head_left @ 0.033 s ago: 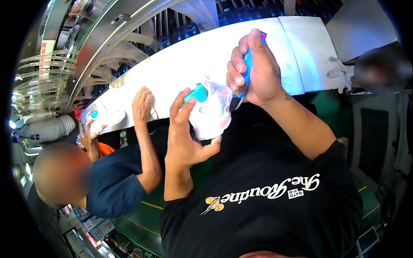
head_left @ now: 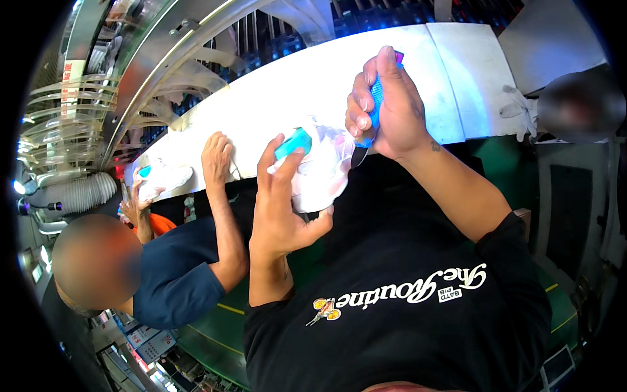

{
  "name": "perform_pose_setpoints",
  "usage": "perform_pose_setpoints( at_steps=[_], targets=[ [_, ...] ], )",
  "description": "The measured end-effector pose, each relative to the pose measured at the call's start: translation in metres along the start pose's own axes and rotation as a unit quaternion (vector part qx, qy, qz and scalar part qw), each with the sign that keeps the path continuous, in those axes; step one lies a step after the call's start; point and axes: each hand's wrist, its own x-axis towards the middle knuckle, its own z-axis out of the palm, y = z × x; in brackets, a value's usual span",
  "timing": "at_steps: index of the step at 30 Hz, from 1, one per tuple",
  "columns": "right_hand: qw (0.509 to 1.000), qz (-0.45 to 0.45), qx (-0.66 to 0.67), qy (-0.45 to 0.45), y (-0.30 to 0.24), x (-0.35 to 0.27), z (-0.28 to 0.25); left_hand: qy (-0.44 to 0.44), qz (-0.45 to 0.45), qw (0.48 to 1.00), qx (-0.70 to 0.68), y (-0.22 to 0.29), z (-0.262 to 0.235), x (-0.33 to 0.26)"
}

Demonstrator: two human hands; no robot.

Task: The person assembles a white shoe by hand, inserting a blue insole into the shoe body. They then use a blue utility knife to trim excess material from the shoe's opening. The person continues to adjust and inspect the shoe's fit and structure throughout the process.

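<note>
White counter [head_left: 261,101] lies beneath one pale shoe [head_left: 320,189], held over its near edge with a turquoise patch [head_left: 295,144] toward eleven o'clock. The left hand [head_left: 277,219] cups it, fingers above and thumb below, presumably to steady it. At two o'clock the right hand [head_left: 394,117] is wrapped around one blue-handled tool [head_left: 377,98], apparently for control; whether its dark tip [head_left: 358,155] touches the shoe is unclear. Another person's hand [head_left: 135,204] touches a second shoe [head_left: 168,180] at nine o'clock; one glove [head_left: 519,112] lies toward three.
</note>
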Motion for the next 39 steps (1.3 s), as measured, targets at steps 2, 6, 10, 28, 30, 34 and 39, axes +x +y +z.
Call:
perform_pose_setpoints(
  at_steps=[2, 6, 10, 28, 30, 34, 39],
  targets=[
    [1.000, 0.010, 0.008, 0.020, 0.016, -0.002, -0.007, -0.011, -0.042, 0.996, 0.073, 0.000, -0.003, -0.006],
    [0.999, -0.009, 0.033, 0.011, 0.027, -0.004, -0.006, 0.027, -0.013, 0.997, 0.070, -0.005, 0.004, -0.017],
    [0.999, -0.011, 0.028, -0.022, 0.004, 0.004, -0.012, 0.020, -0.016, 1.000, -0.006, 0.005, 0.019, -0.012],
    [0.987, -0.011, 0.067, -0.144, -0.012, -0.027, -0.049, -0.099, 0.018, 0.992, 0.081, 0.044, 0.035, 0.016],
    [0.975, 0.055, -0.123, -0.177, -0.017, -0.020, -0.058, -0.095, 0.029, 0.993, 0.058, 0.044, 0.037, 0.017],
    [0.730, -0.037, -0.639, -0.241, -0.046, 0.002, -0.072, -0.082, -0.025, 0.993, 0.082, 0.040, 0.031, 0.019],
    [0.983, 0.036, -0.070, -0.166, -0.044, -0.015, -0.097, -0.070, 0.036, 0.994, 0.072, 0.035, 0.041, 0.015]
  ],
)
